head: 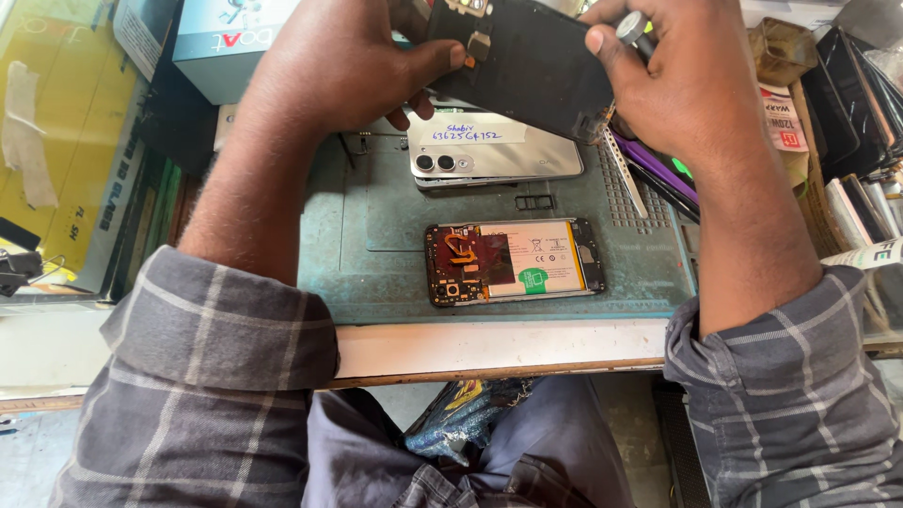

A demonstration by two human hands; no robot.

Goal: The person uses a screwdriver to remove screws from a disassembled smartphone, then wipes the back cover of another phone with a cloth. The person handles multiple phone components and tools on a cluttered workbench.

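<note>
Gripping the black phone back cover (527, 61) with the left hand (348, 61), the right hand (687, 80) pinches a small screwdriver (632, 26); a slip could drop it onto the opened phone (513, 261).

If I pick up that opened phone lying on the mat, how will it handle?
The opened phone probably feels stiff, being a flat slab with its frame on. It is likely fragile: battery, board and orange flex lie bare, so edge holds seem safer. Lying flat on the mat, it should slide when pushed, not roll or tip.
</note>
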